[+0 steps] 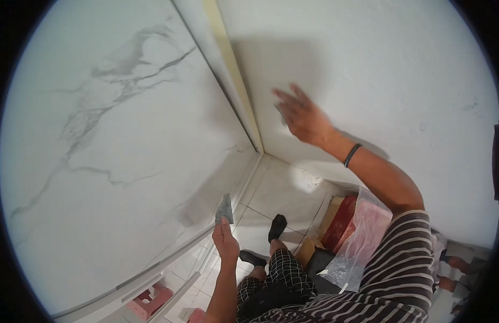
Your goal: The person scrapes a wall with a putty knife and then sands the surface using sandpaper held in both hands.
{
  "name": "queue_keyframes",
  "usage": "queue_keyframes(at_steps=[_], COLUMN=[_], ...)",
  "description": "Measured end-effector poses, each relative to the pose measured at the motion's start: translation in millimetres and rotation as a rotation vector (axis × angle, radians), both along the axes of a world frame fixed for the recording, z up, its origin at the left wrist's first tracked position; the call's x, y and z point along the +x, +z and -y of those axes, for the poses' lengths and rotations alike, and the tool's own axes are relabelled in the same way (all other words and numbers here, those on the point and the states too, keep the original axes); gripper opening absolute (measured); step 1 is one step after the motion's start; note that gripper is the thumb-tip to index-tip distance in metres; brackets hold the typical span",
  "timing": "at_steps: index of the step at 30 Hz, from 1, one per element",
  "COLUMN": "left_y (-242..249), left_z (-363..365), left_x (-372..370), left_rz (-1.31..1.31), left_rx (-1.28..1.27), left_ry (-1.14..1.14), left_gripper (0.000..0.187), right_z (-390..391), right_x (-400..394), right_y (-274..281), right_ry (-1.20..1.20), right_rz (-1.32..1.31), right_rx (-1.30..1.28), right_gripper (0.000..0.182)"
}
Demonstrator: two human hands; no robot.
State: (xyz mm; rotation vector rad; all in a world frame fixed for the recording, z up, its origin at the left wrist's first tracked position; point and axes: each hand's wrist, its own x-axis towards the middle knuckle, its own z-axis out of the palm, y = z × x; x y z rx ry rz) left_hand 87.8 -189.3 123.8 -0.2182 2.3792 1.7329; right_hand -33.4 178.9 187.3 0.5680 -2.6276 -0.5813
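Note:
My left hand (225,243) is closed on a thin grey flat piece (224,210) with an uneven upper edge, pinched near its lower end. It is held in front of the white marble-patterned panel (136,161). Higher up, my right hand (303,117) is at the white wall (368,70), fingers stretched and apart, slightly blurred. A small dark grey patch shows beside its fingers; I cannot tell whether it is shadow or a thing. A black band (353,155) circles the right wrist.
A yellowish strip (228,54) runs down the corner between panel and wall. Below are floor tiles (255,188), a red box (338,223), a pink container (372,218) under clear plastic, and a pink stool (151,301) at lower left.

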Motion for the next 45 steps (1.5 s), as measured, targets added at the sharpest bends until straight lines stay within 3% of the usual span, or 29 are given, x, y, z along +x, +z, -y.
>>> queue_keyframes(at_steps=[1,4,6,8,11,12,14,15,16,20,23,24,27,29,32,34,35,36,38,40,43,44,45], left_y=[-5.4,-10.1,-4.8,13.6,32.4,27.4,26.2,17.5,1.2,9.3,-19.5,-22.6,-18.1,5.7,29.8,32.4,30.5,25.4,17.0,26.9,-14.9,-28.9,-26.0], left_z=[1.8,-18.0,-35.6,-46.4,-44.6,-37.1,-26.4,-16.0,-14.7,-17.8,-11.9,-24.9,-75.7,-111.8,-162.1,-182.7,-189.2,-197.2,-222.8,-222.6,-215.6,-216.2,-236.0], left_x=[-1.7,-9.5,-12.0,-16.6,-19.6,-18.5,-15.9,-15.0,-12.0,6.1,-0.7,-3.8,-9.3,-10.4,8.0,12.4,17.8,21.7,32.5,58.3,74.7,80.5,81.0], left_rz=[0.018,-0.064,-0.143,-0.151,-0.182,-0.231,-0.297,-0.271,-0.287,-0.156,-0.222,-0.264,-0.32,-0.352,-0.275,-0.328,-0.322,-0.312,-0.351,-0.343,-0.017,0.023,0.07], left_rx=[-0.007,0.054,0.076,0.055,-0.013,-0.031,-0.057,-0.104,0.067,0.152,-0.11,-0.063,0.1,0.174,0.343,0.159,0.169,0.174,0.19,0.071,0.207,0.197,0.172], left_ry=[-0.011,-0.024,-0.047,-0.087,-0.114,-0.101,-0.088,-0.093,-0.025,-0.03,-0.354,-0.415,-0.586,-0.737,-0.882,-1.023,-1.06,-1.122,-1.303,-1.577,-1.846,-1.933,-2.015], left_gripper=[0.037,0.038,0.039,0.039,0.037,0.038,0.045,0.045,0.044,0.035,0.032,0.031,0.031,0.031,0.035,0.039,0.041,0.044,0.041,0.036,0.034,0.034,0.035], right_z=[-2.0,-5.1,-10.1,-15.0,-31.0,-16.1,20.7,45.7,74.7,130.3,138.7,136.9,113.3,98.3,95.9,103.4,116.5,124.1,145.4,193.9,280.0,309.0,319.8], right_x=[-4.9,-3.6,3.4,28.4,95.7,121.6,189.8,214.3,235.3,299.7,331.5,337.8,357.8,369.1,386.9,395.5,397.8,405.8,420.4,438.5,446.2,446.6,441.3], right_y=[17.8,46.6,-18.8,-89.6,-220.2,-204.5,-252.2,-180.9,-168.9,-153.7,-129.1,-124.8,-126.7,-120.9,-51.2,-56.8,-29.6,-47.1,-49.8,-45.1,-109.7,-128.3,-135.1], right_ry=[0.021,0.02,-0.032,-0.107,-0.238,-0.255,-0.266,-0.26,-0.557,-0.727,-0.844,-0.879,-1.058,-0.961,-1.036,-1.015,-0.952,-1.004,-1.248,-1.432,-1.643,-1.639,-1.7], right_rz=[-0.212,-0.387,-0.364,0.165,0.525,0.71,0.529,0.625,0.658,0.174,-0.041,-0.086,-0.154,-0.466,-0.732,-0.943,-1.054,-1.039,-1.188,-1.327,-1.716,-1.877,-2.015], right_rx=[-0.092,-0.139,-0.081,0.127,-0.321,-0.239,-0.672,-0.534,-0.875,-1.444,-1.77,-1.879,-1.908,-1.853,-1.806,-1.735,-1.732,-1.793,-1.646,-1.761,-1.737,-1.51,-1.517], right_gripper=[0.037,0.036,0.042,0.05,0.046,0.032,0.02,0.022,0.03,0.03,0.029,0.029,0.029,0.027,0.025,0.023,0.022,0.022,0.024,0.029,0.03,0.027,0.025])
